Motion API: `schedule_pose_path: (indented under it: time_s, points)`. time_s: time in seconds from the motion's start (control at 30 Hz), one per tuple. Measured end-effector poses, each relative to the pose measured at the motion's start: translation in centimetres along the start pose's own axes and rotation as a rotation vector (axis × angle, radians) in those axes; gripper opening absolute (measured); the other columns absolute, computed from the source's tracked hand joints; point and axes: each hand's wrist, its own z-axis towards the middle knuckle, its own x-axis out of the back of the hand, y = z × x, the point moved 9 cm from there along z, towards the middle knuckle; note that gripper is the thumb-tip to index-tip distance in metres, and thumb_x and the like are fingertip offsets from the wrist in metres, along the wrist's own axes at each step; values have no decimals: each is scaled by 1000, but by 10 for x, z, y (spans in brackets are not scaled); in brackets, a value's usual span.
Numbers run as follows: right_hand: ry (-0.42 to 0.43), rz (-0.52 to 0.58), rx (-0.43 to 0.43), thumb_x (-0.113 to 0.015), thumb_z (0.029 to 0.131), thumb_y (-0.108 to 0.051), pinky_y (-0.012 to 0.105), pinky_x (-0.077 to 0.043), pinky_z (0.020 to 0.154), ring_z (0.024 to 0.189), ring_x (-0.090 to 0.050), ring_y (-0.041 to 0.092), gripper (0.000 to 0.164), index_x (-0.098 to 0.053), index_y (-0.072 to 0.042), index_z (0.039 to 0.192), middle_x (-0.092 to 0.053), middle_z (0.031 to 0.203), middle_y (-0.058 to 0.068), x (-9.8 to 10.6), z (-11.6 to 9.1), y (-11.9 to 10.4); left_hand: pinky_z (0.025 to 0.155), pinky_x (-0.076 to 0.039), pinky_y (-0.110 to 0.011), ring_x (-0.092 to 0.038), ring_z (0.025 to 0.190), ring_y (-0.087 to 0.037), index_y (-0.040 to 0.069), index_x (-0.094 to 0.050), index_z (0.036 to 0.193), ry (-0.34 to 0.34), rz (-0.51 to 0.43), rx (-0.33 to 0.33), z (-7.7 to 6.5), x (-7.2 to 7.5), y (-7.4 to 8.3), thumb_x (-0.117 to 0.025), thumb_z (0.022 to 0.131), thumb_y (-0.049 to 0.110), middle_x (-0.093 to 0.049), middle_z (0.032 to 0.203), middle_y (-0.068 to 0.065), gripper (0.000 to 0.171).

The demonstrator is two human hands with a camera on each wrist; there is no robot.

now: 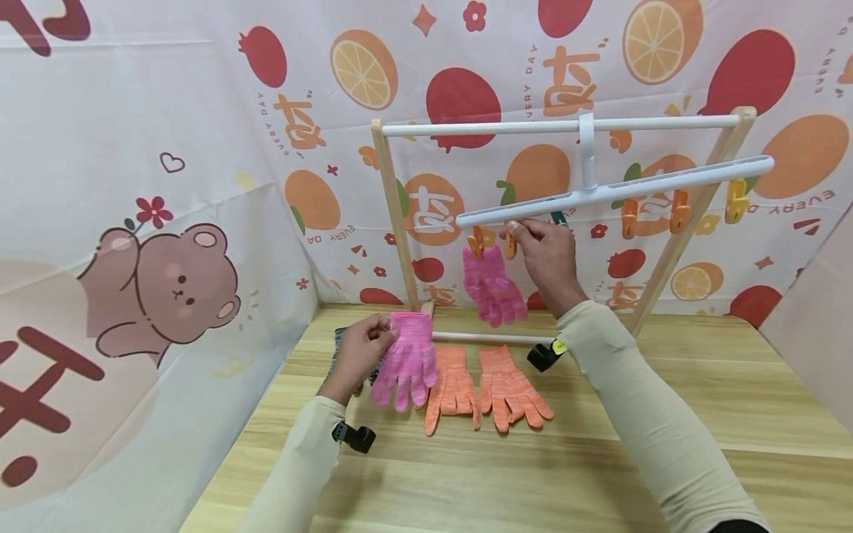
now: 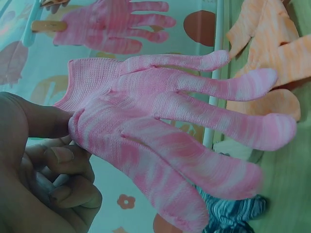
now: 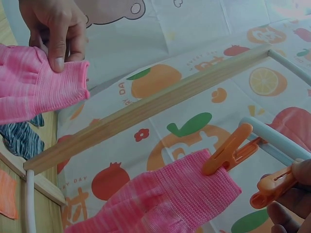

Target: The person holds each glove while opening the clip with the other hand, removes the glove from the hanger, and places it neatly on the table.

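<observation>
My left hand (image 1: 360,354) pinches the cuff of a pink striped glove (image 1: 412,363) between thumb and fingers; its glove fingers hang downward. With the other hand, my right (image 1: 552,255), I grip an orange clothespin (image 3: 276,183) at the underside of a white hanger (image 1: 620,194), near its lower left end. Just left of that, another orange clothespin (image 3: 232,149) clamps the cuff of a second pink glove (image 1: 494,287), which dangles from the hanger. The hanger tilts, left end down, hooked over a white rod (image 1: 480,129).
The rod belongs to a wooden-sided rack (image 1: 395,215). Two orange gloves (image 1: 453,377) lie on the wooden table (image 1: 506,481) in front of it. A dark striped glove (image 2: 228,211) lies partly hidden behind my left hand. More orange clothespins (image 1: 680,212) and a yellow one (image 1: 736,201) hang at right.
</observation>
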Motion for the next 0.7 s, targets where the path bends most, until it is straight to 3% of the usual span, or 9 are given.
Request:
schedule_pose_path:
  time_s: [0.13, 0.4, 0.7]
  points:
    - [-2, 1, -5, -64, 101, -28, 30, -44, 82, 105, -56, 16, 29, -78, -4, 110, -74, 110, 7, -1, 0, 1, 62, -45, -29, -53, 66, -16, 3, -69, 103, 3, 19, 2, -2, 5, -5, -67, 96, 12, -64, 77, -4, 11]
    - [4, -25, -30, -65, 101, -30, 31, -34, 68, 99, -55, 18, 31, -78, -5, 113, -74, 110, 5, 1, -2, 3, 60, -46, -29, -54, 65, -15, 2, -69, 103, 3, 12, 37, -5, 11, -19, -67, 96, 12, -66, 77, -5, 12]
    - [2, -11, -6, -65, 101, -29, 30, -42, 75, 103, -57, 16, 30, -78, -2, 110, -74, 109, 7, -1, 0, 1, 60, -43, -28, -47, 65, -14, 2, -66, 101, 15, 39, 81, -8, 20, -35, -66, 97, 13, -55, 71, -1, 12]
